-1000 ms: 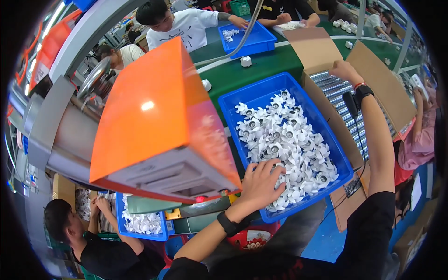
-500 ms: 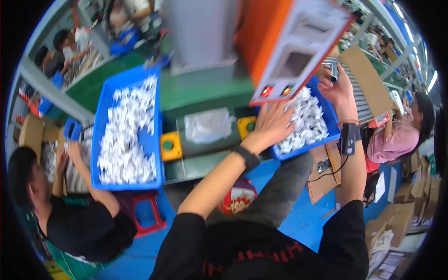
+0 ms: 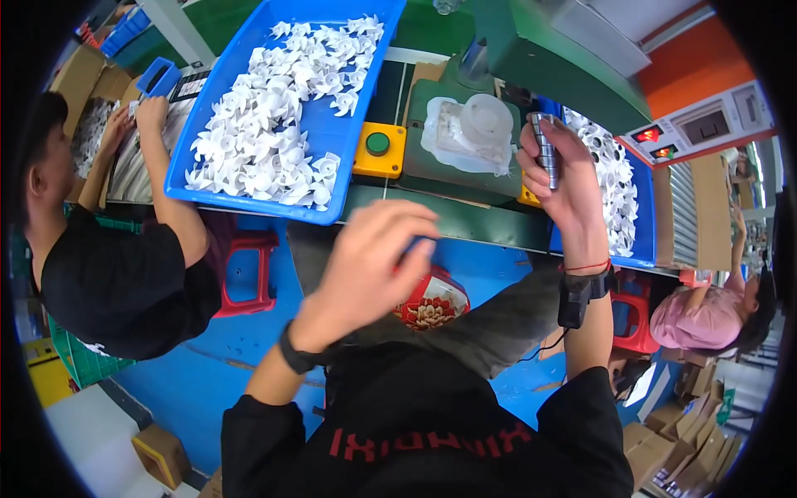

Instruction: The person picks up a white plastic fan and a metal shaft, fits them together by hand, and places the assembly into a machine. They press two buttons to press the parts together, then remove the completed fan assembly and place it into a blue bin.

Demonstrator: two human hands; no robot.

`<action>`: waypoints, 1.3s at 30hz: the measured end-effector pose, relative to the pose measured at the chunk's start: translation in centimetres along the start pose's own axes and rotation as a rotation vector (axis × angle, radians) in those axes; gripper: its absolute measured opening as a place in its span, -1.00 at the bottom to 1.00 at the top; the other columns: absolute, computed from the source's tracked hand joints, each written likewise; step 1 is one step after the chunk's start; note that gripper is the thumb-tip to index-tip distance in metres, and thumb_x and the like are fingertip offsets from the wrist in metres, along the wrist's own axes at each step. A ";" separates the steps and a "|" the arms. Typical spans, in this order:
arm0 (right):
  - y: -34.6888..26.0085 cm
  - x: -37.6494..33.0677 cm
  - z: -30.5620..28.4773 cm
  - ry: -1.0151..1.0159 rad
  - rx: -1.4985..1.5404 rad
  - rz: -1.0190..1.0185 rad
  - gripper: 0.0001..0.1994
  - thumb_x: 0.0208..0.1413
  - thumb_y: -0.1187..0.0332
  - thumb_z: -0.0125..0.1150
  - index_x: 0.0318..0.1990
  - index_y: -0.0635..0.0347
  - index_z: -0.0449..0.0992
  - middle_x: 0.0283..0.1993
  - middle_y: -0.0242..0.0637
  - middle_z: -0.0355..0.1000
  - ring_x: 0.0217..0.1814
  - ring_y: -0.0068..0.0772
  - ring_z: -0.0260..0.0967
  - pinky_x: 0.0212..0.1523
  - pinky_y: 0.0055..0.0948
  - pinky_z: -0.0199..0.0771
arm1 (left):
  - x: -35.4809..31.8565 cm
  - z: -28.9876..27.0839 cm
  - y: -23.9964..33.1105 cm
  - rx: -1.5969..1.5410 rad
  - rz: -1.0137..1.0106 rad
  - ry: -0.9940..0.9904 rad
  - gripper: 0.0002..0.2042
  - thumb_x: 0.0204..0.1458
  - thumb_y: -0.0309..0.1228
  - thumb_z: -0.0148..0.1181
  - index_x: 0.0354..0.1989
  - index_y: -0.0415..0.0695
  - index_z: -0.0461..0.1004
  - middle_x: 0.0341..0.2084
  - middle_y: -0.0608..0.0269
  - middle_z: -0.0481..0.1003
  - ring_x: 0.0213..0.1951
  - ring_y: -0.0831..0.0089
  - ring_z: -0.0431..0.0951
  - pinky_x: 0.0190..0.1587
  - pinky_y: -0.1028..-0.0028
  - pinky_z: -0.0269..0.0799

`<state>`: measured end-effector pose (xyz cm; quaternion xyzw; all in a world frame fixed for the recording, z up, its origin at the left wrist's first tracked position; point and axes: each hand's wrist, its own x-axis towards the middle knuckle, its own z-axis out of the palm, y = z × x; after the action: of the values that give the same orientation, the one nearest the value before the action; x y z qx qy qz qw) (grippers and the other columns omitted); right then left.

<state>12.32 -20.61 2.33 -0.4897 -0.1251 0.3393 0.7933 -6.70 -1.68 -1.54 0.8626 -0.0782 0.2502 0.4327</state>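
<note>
My right hand (image 3: 569, 187) is closed around a short stack of shiny metal rings (image 3: 545, 151), held upright beside the green press base. My left hand (image 3: 369, 270) is over the table's front edge, apart from the trays; its curled fingers are blurred, and I cannot make out anything in them. A translucent round plastic fixture (image 3: 487, 121) sits on a plastic-wrapped pad (image 3: 444, 137) on the press base. Left of it, a blue tray (image 3: 319, 137) holds many white plastic fan impellers (image 3: 257, 116). More impellers (image 3: 618, 195) fill another blue tray (image 3: 645, 199), partly behind my right hand.
A yellow box with a green button (image 3: 378, 144) stands beside the left tray. An orange control box (image 3: 706, 66) with lit switches overhangs the right. A co-worker (image 3: 124, 249) works at the left, another (image 3: 706, 315) at the far right. Red stools (image 3: 249, 274) stand on the blue floor.
My left hand has come out of the right tray and moved left and nearer to me. My right hand, with the metal rings, is now beside the press base. The view has shifted.
</note>
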 end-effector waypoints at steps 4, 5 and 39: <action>0.1 0.8 0.2 0.090 -0.102 -0.080 -0.78 0.32 0.38 0.01 0.04 0.28 0.36 -0.30 -0.29 0.32 -0.60 -0.66 0.06 -0.70 -0.69 -0.02 | 0.3 -6.0 -2.0 0.187 -0.152 0.118 -0.87 -0.02 -0.59 0.18 -0.27 -0.24 0.47 -0.26 0.06 0.54 -0.18 0.09 0.55 -0.06 0.27 0.43; 0.2 0.9 -0.1 0.113 -0.105 -0.094 -0.78 0.32 0.38 0.01 0.04 0.28 0.36 -0.30 -0.29 0.32 -0.60 -0.66 0.06 -0.70 -0.69 -0.02 | 0.8 -7.0 -3.2 0.236 -0.160 0.149 -0.87 -0.02 -0.60 0.17 -0.26 -0.25 0.46 -0.27 0.03 0.54 -0.20 0.06 0.56 -0.07 0.27 0.44; -3.2 -1.7 -14.2 0.376 -0.207 -0.247 -0.72 0.30 0.28 0.07 0.01 0.29 0.39 -0.32 -0.37 0.35 -0.70 -0.76 -0.04 -0.77 -0.77 -0.11 | 4.8 -13.6 -11.8 0.699 -0.283 -0.440 -0.74 0.05 -0.40 0.21 -0.06 -0.10 0.48 -0.05 0.07 0.45 -0.10 0.02 0.46 -0.01 0.25 0.43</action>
<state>19.95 -32.49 -1.68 -0.6038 -0.0684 0.1280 0.7838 -3.34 16.66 -0.68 0.9922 0.0400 0.0101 0.1179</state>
